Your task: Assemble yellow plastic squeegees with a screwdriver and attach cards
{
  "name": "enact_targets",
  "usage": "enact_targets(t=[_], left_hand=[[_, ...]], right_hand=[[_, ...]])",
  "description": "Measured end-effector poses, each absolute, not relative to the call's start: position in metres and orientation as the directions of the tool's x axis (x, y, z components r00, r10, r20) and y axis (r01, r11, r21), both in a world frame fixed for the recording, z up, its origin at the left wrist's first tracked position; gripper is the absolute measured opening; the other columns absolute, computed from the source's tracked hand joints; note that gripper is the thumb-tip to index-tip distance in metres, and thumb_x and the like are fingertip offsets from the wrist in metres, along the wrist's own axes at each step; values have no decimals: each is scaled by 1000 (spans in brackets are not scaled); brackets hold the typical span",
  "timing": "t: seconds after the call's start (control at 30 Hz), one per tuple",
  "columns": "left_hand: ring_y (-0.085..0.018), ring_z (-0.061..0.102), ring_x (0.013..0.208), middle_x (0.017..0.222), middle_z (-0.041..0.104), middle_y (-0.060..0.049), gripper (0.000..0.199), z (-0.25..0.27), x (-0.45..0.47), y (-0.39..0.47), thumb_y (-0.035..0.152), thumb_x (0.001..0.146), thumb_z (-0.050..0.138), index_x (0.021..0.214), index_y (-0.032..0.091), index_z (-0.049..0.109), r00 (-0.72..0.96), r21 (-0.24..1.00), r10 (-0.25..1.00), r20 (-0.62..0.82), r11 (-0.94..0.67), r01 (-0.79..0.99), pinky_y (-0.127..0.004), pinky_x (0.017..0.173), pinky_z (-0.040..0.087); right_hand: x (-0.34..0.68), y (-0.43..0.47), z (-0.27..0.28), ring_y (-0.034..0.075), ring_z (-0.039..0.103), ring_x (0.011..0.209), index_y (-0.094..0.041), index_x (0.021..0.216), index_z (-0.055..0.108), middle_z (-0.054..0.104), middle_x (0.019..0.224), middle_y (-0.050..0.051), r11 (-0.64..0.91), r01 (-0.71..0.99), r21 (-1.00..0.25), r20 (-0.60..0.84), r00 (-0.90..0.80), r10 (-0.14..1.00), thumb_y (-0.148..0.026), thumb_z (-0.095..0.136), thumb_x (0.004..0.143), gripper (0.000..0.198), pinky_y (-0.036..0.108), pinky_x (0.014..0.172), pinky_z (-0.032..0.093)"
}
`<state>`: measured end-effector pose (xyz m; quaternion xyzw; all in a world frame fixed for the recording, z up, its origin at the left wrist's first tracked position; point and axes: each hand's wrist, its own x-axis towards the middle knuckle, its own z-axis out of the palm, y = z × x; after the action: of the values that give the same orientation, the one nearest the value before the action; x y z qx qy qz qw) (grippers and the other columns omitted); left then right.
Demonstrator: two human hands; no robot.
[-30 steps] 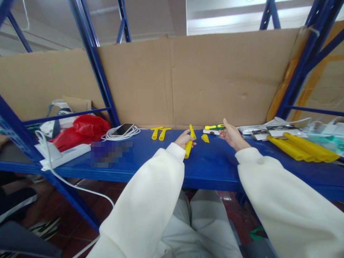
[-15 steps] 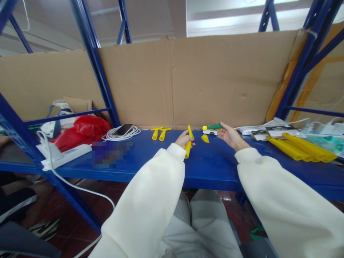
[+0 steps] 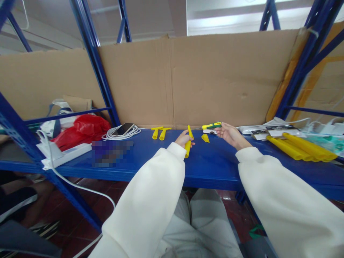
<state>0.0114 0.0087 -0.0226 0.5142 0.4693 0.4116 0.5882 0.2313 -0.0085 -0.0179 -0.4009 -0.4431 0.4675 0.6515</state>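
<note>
My left hand [image 3: 184, 139] is closed around a yellow plastic piece with a tubular handle [image 3: 187, 151], held upright just above the blue shelf. In the fingertips of my right hand [image 3: 228, 134] is a screwdriver [image 3: 211, 125] with a yellow and green handle. It lies level, its thin shaft pointing left at the upper part of the yellow piece; whether the tip touches is too small to tell. A small flat yellow piece [image 3: 205, 138] rests on the shelf between my hands. Two yellow T-shaped pieces [image 3: 158, 133] lie to the left of my left hand.
Several yellow tubes [image 3: 303, 148] lie at the right beside white packets [image 3: 271, 132]. On the left are a phone [image 3: 123, 129] on a coiled white cable, a red bag [image 3: 87, 130] and a power strip [image 3: 68, 154]. A cardboard wall [image 3: 215, 79] stands behind.
The screwdriver handle has turned about its own length, showing more yellow now, and its shaft has come into sight. My left hand and the yellow piece have hardly moved.
</note>
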Motion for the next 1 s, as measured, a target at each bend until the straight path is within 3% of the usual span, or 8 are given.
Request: enact_targets(t=[0.4, 0.6, 0.83, 1.0], left_hand=[[-9, 57, 51, 116, 63, -12, 83, -18, 12, 2, -3, 76, 50, 152, 26, 31, 238, 991, 962, -133, 122, 58, -19, 41, 41], [-9, 57, 50, 117, 63, -13, 83, -20, 12, 4, -3, 77, 51, 152, 27, 32, 248, 990, 959, -138, 126, 64, -20, 41, 41], [-8, 57, 52, 114, 64, -11, 79, -14, 12, -1, -2, 79, 50, 151, 26, 32, 228, 985, 961, -158, 138, 99, -17, 40, 40], [-9, 57, 52, 113, 65, -10, 79, -14, 12, -1, -2, 79, 49, 151, 26, 33, 234, 986, 960, -153, 130, 108, -19, 43, 42]], right_hand=[[234, -4, -19, 8, 51, 44, -19, 71, 53, 57, 52, -1, 206, -239, -949, 145, 253, 957, -34, 64, 93, 28, 15, 44, 45], [233, -7, -19, 8, 48, 40, -21, 75, 52, 52, 47, -5, 248, -246, -937, 187, 245, 951, -37, 70, 88, 28, 15, 40, 40], [232, -8, -16, 8, 57, 49, -19, 75, 55, 66, 60, 1, 276, -276, -921, 219, 221, 950, -23, 62, 94, 21, 16, 51, 49], [236, -5, -19, 7, 52, 45, -19, 71, 54, 60, 54, -2, 258, -257, -931, 204, 221, 954, -33, 71, 88, 28, 16, 46, 46]])
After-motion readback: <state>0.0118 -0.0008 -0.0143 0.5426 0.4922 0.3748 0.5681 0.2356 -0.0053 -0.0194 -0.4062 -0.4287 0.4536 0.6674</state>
